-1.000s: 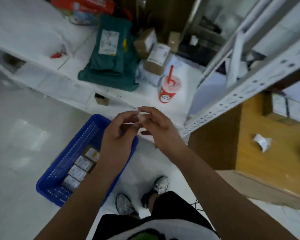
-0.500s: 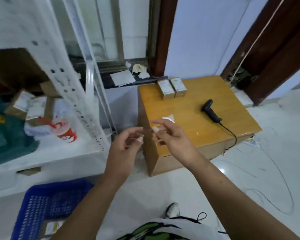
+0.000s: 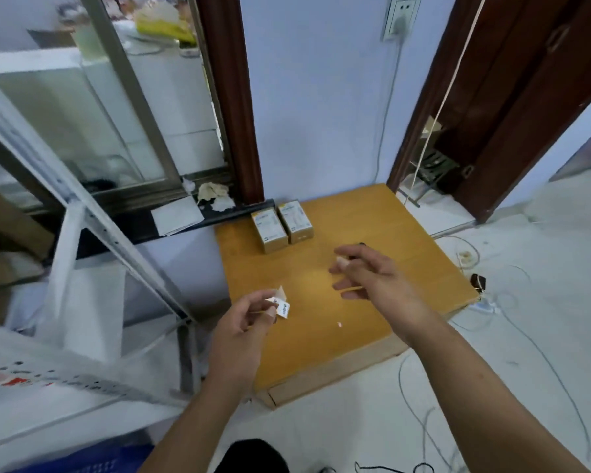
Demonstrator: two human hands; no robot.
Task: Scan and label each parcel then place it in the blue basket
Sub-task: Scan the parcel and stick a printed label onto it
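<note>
Your left hand (image 3: 243, 322) pinches a small label (image 3: 282, 306) above the near edge of the counter (image 3: 423, 261), right hand (image 3: 372, 278) loose-fingered and apparently empty, both joined fingertip-to-fingertip half a second ago, now parted; two parcels (image 3: 269, 230) wait at the far edge, outside the blue basket (image 3: 93, 464), so labelling and binning remain.

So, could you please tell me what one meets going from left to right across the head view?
White shelf upright → left hand → label pinched at its fingertips → right hand → dark wooden door frame.
</note>
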